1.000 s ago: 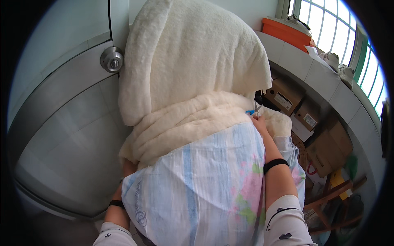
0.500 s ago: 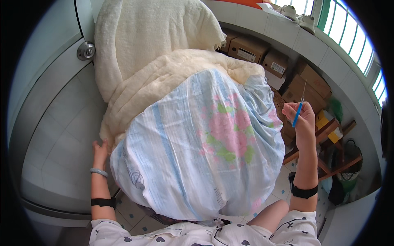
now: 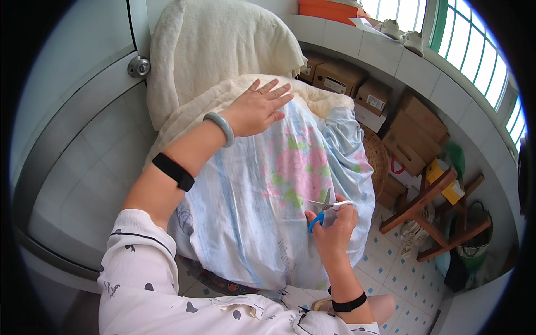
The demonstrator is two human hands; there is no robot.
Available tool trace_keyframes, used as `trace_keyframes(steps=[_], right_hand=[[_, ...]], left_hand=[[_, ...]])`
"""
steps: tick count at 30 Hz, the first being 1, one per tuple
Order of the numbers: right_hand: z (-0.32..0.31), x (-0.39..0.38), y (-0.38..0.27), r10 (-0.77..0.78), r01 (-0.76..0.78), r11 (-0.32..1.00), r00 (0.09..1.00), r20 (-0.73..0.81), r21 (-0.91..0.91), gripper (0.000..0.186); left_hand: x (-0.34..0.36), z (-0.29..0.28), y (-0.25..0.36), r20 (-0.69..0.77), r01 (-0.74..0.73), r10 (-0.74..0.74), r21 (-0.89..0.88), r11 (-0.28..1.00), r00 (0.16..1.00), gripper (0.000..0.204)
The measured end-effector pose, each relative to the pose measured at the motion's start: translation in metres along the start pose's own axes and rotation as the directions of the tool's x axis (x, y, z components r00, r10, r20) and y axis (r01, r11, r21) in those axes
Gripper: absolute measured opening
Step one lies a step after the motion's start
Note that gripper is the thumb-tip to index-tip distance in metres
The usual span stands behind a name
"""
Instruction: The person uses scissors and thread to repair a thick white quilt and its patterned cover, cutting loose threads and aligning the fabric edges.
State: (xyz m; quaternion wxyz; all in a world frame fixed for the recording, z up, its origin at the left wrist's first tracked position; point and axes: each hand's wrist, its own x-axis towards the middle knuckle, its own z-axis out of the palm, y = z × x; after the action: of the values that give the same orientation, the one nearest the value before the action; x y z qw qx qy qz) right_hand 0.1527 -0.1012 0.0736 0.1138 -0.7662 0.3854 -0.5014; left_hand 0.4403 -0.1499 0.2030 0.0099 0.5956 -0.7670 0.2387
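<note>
Left hand [image 3: 259, 109] moved up, now flat, fingers spread, on floral quilt [image 3: 279, 190]. Right hand [image 3: 333, 226] lowered, gripping blue-handled scissors [image 3: 324, 209], blades apparently slightly parted. Quilt bulging, pale blue.

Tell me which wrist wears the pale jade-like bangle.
The left wrist: the pale bangle sits beside a black band. The right wrist carries only a black band.

looks like a home balcony or utility corner: tiled floor [image 3: 391, 262], stacked cardboard boxes [image 3: 385, 106], barred window [image 3: 474, 50], wooden stool [image 3: 441, 206].
</note>
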Motion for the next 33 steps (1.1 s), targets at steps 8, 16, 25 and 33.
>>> trace_keyframes(steps=[8, 16, 25, 33], right_hand=[[-0.023, -0.004, 0.029, 0.027, -0.058, 0.983, 0.983, 0.180, 0.172, 0.025], [-0.134, 0.003, 0.038, 0.326, -0.496, 0.585, 0.868, 0.374, 0.641, 0.032], [-0.199, -0.081, 0.069, 0.325, -0.449, 0.526, 0.891, 0.317, 0.722, 0.034], [-0.155, -0.040, 0.054, 0.475, -0.592, 0.645, 0.806, 0.353, 0.484, 0.039]], left_hand=[[0.004, 0.079, -0.055, 0.373, 0.263, -0.182, -0.179, 0.948, 0.910, 0.056], [0.005, 0.101, -0.064, 0.418, 0.336, -0.214, -0.244, 0.910, 0.883, 0.056], [-0.003, 0.111, -0.068, 0.233, 0.235, -0.185, -0.213, 0.948, 0.955, 0.055], [0.069, 0.032, 0.016, -0.005, 0.035, -0.058, -0.747, 0.663, 0.998, 0.047]])
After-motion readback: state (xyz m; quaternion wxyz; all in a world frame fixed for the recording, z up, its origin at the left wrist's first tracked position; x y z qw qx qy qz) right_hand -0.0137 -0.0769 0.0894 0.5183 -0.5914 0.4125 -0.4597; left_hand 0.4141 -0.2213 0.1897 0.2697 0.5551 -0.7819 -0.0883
